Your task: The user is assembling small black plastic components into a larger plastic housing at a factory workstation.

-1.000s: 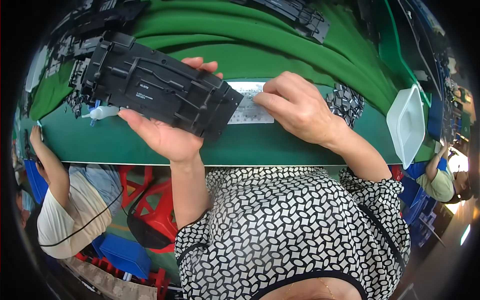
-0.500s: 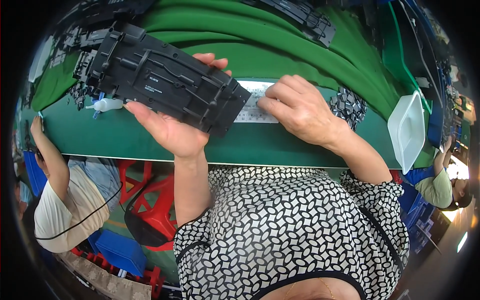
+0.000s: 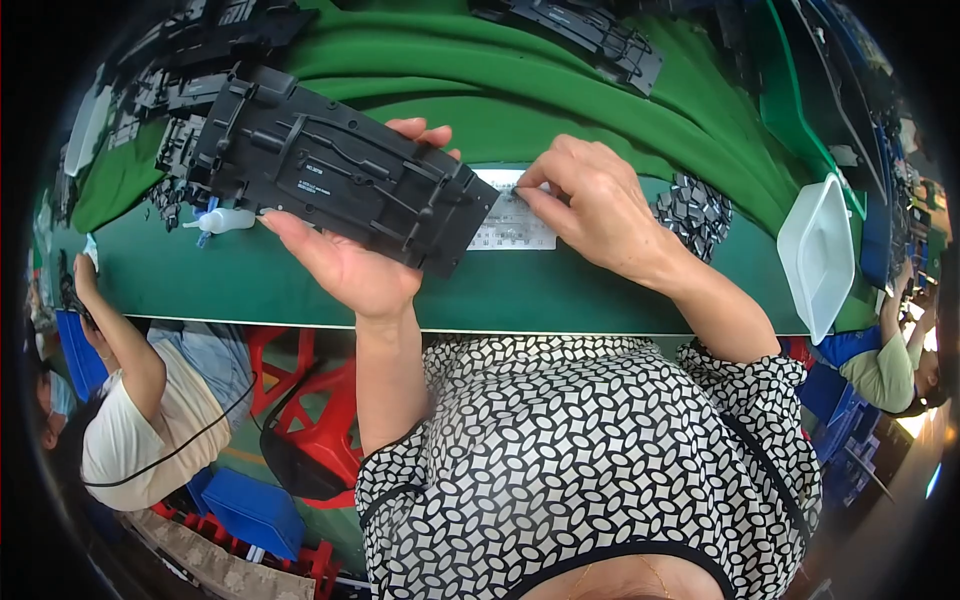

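My left hand (image 3: pixel 352 270) is closed round a long black plastic chassis (image 3: pixel 340 168), thumb along its near edge and fingertips showing past the far edge. It is tilted above the table, its moulded ribs and rails facing up. My right hand (image 3: pixel 598 212) is at the chassis's right end, thumb and forefinger pinched together over a white-and-silver printed sheet (image 3: pixel 530 228) on the table. Something small and dark shows at those fingertips, too little to name. Part of the sheet is hidden behind the chassis and my right hand.
A heap of small dark pieces (image 3: pixel 694 215) lies right of my right hand, before a white tray (image 3: pixel 816 262). A white squeeze bottle (image 3: pixel 226 220) lies at the left. More black chassis (image 3: pixel 580 35) rest on green cloth (image 3: pixel 440 75). Co-workers sit at both sides.
My right hand has shifted slightly left and its pinched fingertips now sit over the sheet's upper part. The chassis stays in my left hand, barely moved in the picture.
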`<action>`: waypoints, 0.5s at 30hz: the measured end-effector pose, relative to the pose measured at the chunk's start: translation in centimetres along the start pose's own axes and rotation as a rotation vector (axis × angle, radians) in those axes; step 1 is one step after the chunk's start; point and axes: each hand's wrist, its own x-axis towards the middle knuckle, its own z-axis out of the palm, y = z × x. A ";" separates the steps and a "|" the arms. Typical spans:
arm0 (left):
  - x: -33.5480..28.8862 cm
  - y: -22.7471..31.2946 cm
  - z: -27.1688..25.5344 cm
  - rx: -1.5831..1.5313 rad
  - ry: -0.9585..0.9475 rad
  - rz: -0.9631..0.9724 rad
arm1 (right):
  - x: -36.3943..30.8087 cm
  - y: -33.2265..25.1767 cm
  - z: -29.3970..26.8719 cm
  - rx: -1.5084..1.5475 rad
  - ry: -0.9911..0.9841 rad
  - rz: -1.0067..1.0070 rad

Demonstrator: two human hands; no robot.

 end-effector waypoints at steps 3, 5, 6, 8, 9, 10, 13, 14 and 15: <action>-0.1 0.1 0.0 -0.007 0.002 -0.001 | -0.1 -0.7 -1.0 0.400 -0.062 0.288; -0.1 0.0 0.0 -0.013 -0.007 -0.005 | 0.1 -0.7 -1.9 0.820 -0.120 0.609; 0.0 0.0 0.1 -0.026 0.001 -0.018 | 0.0 -0.3 -1.8 0.912 -0.069 0.608; 0.0 0.1 0.2 -0.037 0.003 -0.032 | 0.0 -0.4 -2.6 1.003 -0.104 0.667; -0.1 0.1 0.2 -0.038 0.010 -0.038 | 0.0 -0.4 -2.9 1.093 -0.151 0.725; -0.1 0.1 0.2 -0.038 0.017 -0.044 | -0.1 -0.5 -3.1 1.095 -0.148 0.721; 0.0 -0.1 0.2 -0.005 0.058 -0.056 | -0.5 -0.8 -3.3 1.190 -0.162 0.764; 0.0 -0.1 0.4 0.001 0.056 -0.053 | -0.7 -1.0 -3.2 1.092 -0.101 0.667; 0.0 -0.2 0.6 -0.038 0.045 -0.067 | -1.0 -1.3 -3.2 0.994 -0.042 0.570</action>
